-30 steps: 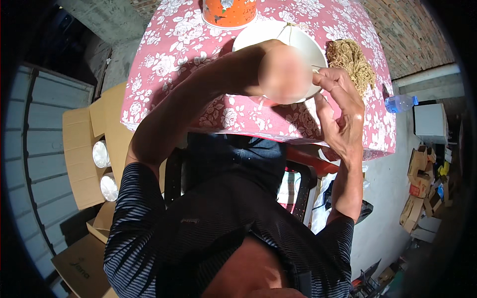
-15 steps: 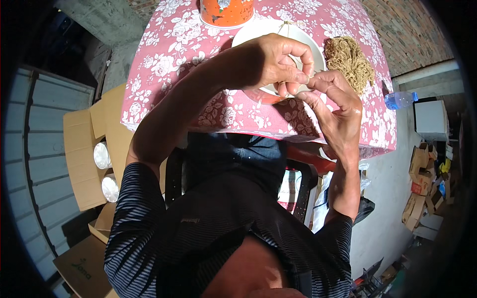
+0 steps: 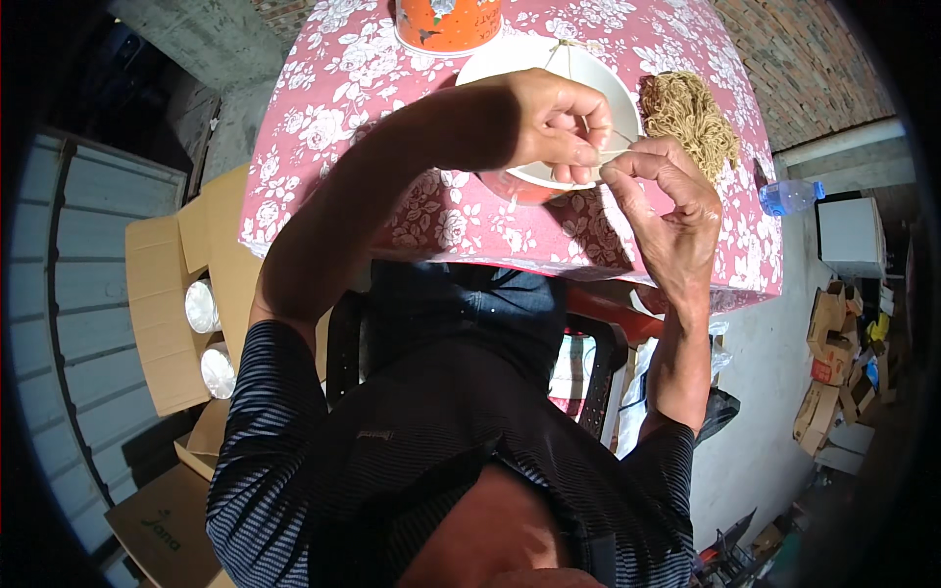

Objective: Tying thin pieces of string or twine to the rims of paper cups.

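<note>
My left hand (image 3: 564, 122) is closed in a pinch on a thin pale string (image 3: 616, 153). Opposite it, my right hand (image 3: 676, 201) pinches the same string, which spans the small gap between my fingertips. Both hands are above the near right side of a bucket (image 3: 495, 64) with a white inside and an orange outside. At the bucket's far rim a tan cord knot (image 3: 566, 44) shows, with thin strands running down inside. A bundle of tan cord (image 3: 689, 122) lies on the table just beyond my right hand.
A pink floral cloth covers the table (image 3: 319, 127). An orange tin (image 3: 448, 27) stands at its far edge. To the right are a plastic bottle (image 3: 789, 198), a white box (image 3: 851, 235) and scattered cardboard (image 3: 818, 412). An open carton (image 3: 157, 314) with white rolls sits at left.
My hands have drawn slightly apart and up. More of the string now shows between the fingertips. The bucket, tin and cord bundle have stayed in place.
</note>
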`<move>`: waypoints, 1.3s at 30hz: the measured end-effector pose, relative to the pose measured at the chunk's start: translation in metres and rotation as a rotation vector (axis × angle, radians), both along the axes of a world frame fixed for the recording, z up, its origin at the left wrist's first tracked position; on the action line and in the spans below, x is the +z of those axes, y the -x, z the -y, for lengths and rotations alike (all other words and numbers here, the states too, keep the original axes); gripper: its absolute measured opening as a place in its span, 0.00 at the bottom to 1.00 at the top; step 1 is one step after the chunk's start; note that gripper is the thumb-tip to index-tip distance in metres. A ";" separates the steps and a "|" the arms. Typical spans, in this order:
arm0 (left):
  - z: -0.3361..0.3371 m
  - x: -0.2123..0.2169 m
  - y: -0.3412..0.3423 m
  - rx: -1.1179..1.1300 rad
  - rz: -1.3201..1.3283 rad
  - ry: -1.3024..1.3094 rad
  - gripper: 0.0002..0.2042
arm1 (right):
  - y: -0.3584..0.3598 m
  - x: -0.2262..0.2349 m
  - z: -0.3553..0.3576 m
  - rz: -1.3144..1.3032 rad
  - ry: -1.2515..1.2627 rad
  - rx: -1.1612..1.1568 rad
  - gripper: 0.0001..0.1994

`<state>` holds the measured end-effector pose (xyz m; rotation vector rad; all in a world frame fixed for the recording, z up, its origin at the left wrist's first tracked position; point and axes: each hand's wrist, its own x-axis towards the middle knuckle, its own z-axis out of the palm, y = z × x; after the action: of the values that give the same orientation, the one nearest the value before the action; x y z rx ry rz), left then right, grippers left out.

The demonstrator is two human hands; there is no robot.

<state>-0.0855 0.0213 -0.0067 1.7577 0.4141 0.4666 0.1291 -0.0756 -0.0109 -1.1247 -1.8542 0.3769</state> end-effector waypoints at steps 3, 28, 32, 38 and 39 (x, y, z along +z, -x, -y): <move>-0.003 -0.002 0.008 -0.004 -0.091 -0.067 0.05 | -0.003 -0.001 -0.002 0.025 -0.025 -0.002 0.04; 0.023 0.010 0.001 0.166 0.028 0.120 0.14 | -0.001 -0.012 0.021 -0.400 0.374 0.192 0.04; 0.024 0.005 0.001 0.159 0.020 -0.099 0.12 | -0.005 -0.014 0.022 -0.547 0.545 0.152 0.02; 0.038 0.011 -0.002 0.208 0.013 -0.201 0.15 | -0.004 -0.017 0.020 -0.612 0.595 0.054 0.03; 0.040 0.008 -0.004 0.207 0.014 -0.201 0.15 | -0.003 -0.018 0.020 -0.603 0.579 0.039 0.03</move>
<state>-0.0816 -0.0185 0.0017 1.9124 0.5585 0.6869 0.1324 -0.0954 -0.0286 -1.1712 -1.2540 1.1896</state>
